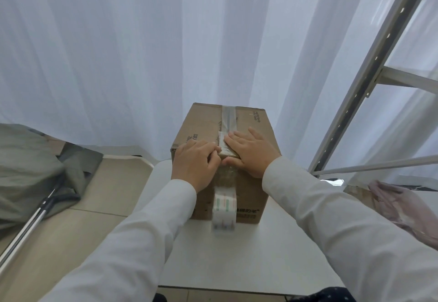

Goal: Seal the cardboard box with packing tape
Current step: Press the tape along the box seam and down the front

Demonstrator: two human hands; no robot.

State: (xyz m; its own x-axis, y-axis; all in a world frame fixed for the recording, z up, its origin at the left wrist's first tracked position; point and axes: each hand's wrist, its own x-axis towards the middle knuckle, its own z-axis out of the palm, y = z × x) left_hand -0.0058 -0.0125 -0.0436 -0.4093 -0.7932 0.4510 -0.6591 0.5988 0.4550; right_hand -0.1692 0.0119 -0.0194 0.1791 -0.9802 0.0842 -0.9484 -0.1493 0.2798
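A brown cardboard box (201, 126) stands on a white table (237, 254). A strip of clear packing tape (228, 116) runs along the closed top seam from the far edge toward me. My left hand (195, 163) rests on the near top edge, fingers curled at the tape. My right hand (250, 151) lies flat on the top, fingers pressing the tape, thumb over the front edge. The tape roll (224, 209) hangs down the box's front face from the strip, below both hands and held by neither.
White curtains hang behind the box. A grey metal rack (369, 83) leans at the right. On the left floor lie grey fabric (28, 171) and a metal pole (28, 228). A pinkish plastic bag (407, 209) sits at the right.
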